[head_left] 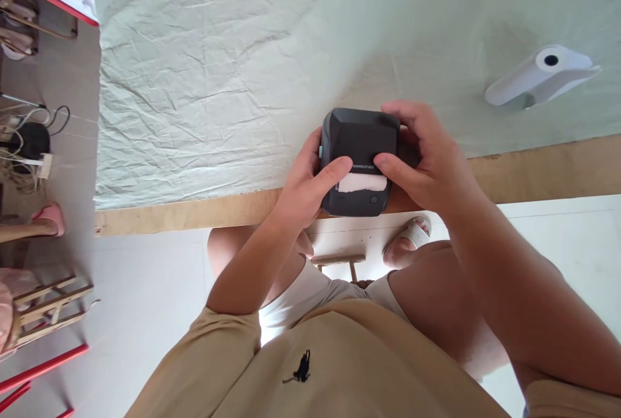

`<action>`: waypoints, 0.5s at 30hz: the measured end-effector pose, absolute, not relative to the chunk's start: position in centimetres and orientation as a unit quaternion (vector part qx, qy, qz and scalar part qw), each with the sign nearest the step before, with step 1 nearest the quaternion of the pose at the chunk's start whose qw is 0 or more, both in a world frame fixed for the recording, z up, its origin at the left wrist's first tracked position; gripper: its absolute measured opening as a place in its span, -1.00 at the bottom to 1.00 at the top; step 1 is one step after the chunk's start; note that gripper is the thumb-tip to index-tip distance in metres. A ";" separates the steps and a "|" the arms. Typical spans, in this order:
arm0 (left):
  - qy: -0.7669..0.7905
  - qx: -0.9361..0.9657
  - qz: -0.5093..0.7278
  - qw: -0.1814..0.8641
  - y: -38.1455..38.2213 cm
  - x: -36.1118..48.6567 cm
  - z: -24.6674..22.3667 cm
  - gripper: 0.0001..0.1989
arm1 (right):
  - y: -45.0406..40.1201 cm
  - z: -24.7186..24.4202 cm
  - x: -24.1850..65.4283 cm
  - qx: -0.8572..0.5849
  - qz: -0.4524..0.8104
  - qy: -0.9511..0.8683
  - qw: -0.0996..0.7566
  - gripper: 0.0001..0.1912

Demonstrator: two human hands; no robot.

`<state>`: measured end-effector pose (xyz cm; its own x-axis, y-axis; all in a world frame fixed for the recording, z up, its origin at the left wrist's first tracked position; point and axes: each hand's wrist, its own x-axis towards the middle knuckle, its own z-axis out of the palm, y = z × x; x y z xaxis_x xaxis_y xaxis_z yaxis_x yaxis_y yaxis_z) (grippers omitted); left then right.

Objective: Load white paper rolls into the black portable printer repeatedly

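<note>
A dark grey label printer (363, 136) is held at the near edge of the cloth-covered table. White paper (363, 182) shows in the slot on its face, with a power button below it. My left hand (313, 178) grips the printer's left side, the thumb resting on the face near the printed lettering. Around the right side wraps my right hand (424, 156), its thumb on the face and its index finger at the far corner. The other fingers of both hands are partly hidden by the printer.
A white paper roll (526, 78) with a loose end lies at the right on the pale green cloth (208, 75). The table's wooden edge (194, 213) runs below the cloth. Cables (24, 146) and a wooden stool (48, 308) are at the left. Part of another person shows at top left.
</note>
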<state>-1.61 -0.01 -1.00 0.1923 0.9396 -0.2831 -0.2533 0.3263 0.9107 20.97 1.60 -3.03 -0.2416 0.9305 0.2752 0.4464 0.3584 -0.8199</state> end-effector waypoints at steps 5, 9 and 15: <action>0.409 0.368 0.453 0.702 0.2 -1.7 -0.8 -0.47 | 1.4 -3.8 20.9 -0.461 0.273 -0.743 0.401 -0.44; 0.422 0.352 0.481 0.683 0.3 -1.4 -0.9 -0.45 | 1.1 -3.5 20.9 -0.458 0.253 -0.746 0.412 -0.51; 0.483 0.285 0.467 0.684 0.4 -1.1 -1.0 -0.48 | 1.3 -3.3 21.2 -0.412 0.230 -0.741 0.479 -0.60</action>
